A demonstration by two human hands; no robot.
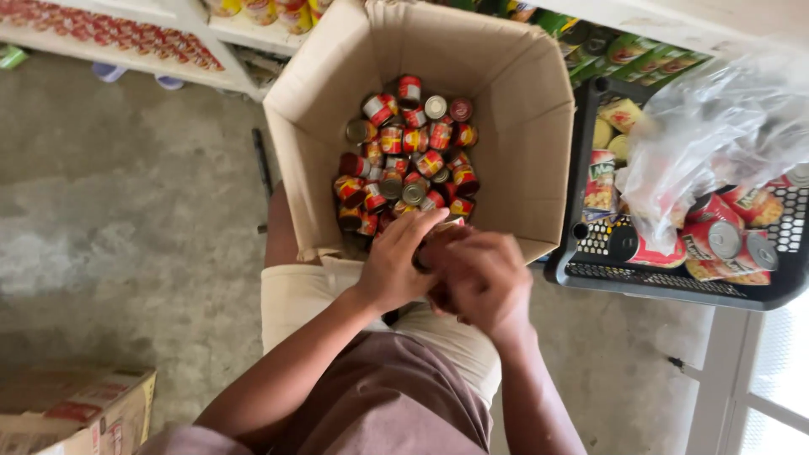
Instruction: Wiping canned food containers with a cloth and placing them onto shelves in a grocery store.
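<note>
Both my hands meet over my lap at the near edge of an open cardboard box (522, 109). My left hand (396, 265) and my right hand (484, 282) close together around a small can (431, 244) that is mostly hidden by the fingers. Inside the box lie several small red and yellow cans (409, 152), piled loosely on its bottom.
A black plastic crate (674, 282) at the right holds larger red cans, yellow packets and a crumpled clear plastic bag (716, 126). White shelves (126, 50) with stocked goods line the back. Another cardboard box (76, 409) sits at bottom left on the concrete floor.
</note>
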